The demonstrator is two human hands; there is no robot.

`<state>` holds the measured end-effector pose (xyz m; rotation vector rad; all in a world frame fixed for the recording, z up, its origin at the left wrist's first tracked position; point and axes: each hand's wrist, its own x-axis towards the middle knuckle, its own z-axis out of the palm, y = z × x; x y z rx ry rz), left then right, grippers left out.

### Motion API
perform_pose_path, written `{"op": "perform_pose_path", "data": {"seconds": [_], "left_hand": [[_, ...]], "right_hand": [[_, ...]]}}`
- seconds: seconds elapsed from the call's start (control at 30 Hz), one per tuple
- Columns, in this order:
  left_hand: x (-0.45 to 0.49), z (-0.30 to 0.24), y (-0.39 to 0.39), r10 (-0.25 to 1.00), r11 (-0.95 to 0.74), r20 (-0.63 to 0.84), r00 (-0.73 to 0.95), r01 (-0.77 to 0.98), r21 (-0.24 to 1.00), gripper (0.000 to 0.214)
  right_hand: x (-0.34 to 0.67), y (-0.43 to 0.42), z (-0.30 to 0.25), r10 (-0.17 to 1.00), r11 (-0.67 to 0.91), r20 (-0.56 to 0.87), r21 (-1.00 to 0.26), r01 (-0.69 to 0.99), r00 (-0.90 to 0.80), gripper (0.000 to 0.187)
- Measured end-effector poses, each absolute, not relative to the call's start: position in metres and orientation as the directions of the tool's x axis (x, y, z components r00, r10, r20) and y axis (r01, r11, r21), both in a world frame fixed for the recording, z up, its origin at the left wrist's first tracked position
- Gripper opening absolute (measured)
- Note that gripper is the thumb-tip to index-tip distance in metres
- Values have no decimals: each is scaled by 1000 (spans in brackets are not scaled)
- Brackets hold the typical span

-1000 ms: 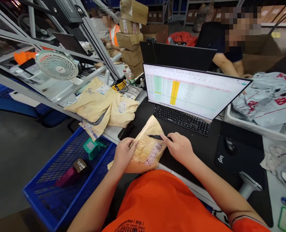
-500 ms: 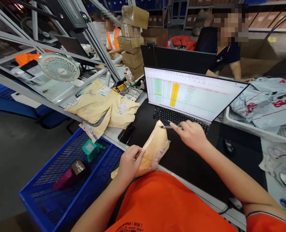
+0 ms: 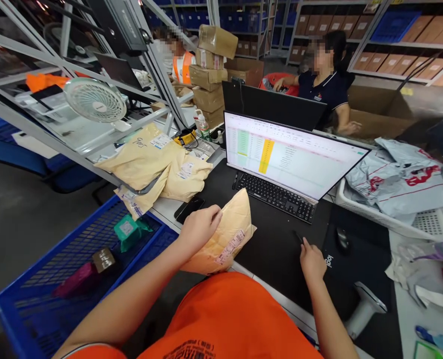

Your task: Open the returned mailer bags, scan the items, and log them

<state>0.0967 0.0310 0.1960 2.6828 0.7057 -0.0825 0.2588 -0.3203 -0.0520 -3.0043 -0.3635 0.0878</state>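
My left hand [image 3: 201,227] is closed on the upper left edge of a yellow padded envelope [image 3: 231,224]. Tilted against the desk's front edge, the envelope has a printed label near its lower right side; its lower left part is hidden behind my forearm. In my right hand [image 3: 313,262] is a slim dark utility knife [image 3: 298,237], its tip pointing up and left, over the black desk mat [image 3: 270,249]. That hand is apart from the envelope, left of the mouse [image 3: 342,239]. Behind my left hand lies a phone [image 3: 189,209], partly covered.
A monitor [image 3: 289,154] and keyboard [image 3: 276,197] stand ahead. More padded envelopes [image 3: 142,154] lie at left, above a blue crate [image 3: 49,264] holding small parcels. To the right are a scanner [image 3: 365,309] and a white basket [image 3: 378,214] of grey bags. A co-worker [image 3: 324,89] sits beyond the monitor.
My right hand has moved away from the envelope's top, down and right, with the knife still in it. My left hand has shifted up along the envelope. The view has turned slightly.
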Motion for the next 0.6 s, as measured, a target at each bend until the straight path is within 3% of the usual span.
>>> {"op": "perform_pose_path", "data": {"seconds": [0.1,0.17,0.23,0.3,0.33,0.43,0.6], "left_hand": [[103,198,34,462,-793,-165,872,489,363,26],[103,197,36,453,-781,-170,875,482,397,26],[102,195,36,431,-780,-171,886,460,424,28],[102,193,37,387,-787,-165,907,418,454,29],[102,193,37,358,-789,-162,919,391,473,30],[105,192,39,247,-778,-153,957,289,557,31],[102,192,43,39,-635,-71,997,80,768,31]], "right_hand": [[258,-327,-58,156,-980,-58,-130,148,986,46],[254,-318,-44,170,-970,17,-175,171,985,45],[246,-293,-17,322,-880,165,-311,359,932,43],[233,-256,21,559,-606,353,-444,660,751,40],[228,-235,41,655,-431,439,-451,782,615,40],[220,-174,90,732,-77,621,-334,939,281,45],[225,-124,102,660,66,739,-237,969,135,34]]}}
